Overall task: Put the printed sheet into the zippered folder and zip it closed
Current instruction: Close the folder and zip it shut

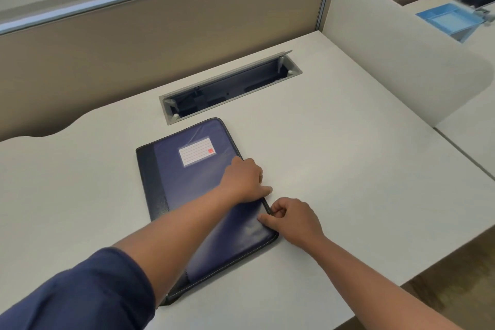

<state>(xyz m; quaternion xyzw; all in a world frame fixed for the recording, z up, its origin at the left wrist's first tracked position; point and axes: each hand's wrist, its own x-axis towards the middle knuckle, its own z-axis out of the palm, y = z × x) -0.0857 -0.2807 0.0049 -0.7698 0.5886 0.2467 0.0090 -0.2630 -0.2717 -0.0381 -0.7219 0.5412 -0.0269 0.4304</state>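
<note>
A dark blue zippered folder point(192, 182) lies closed and flat on the white desk point(348, 169), with a white lined label point(197, 152) on its cover. My left hand point(243, 179) rests palm down on the folder's right side, fingers at its edge. My right hand point(292, 221) pinches something small at the folder's right edge near the front corner, seemingly the zipper pull. The printed sheet is not visible.
An open cable tray slot point(230, 88) is cut into the desk just behind the folder. A beige partition point(134, 35) runs along the back and a white side divider point(396, 43) stands on the right. The desk's front edge point(417, 273) drops off near my right forearm.
</note>
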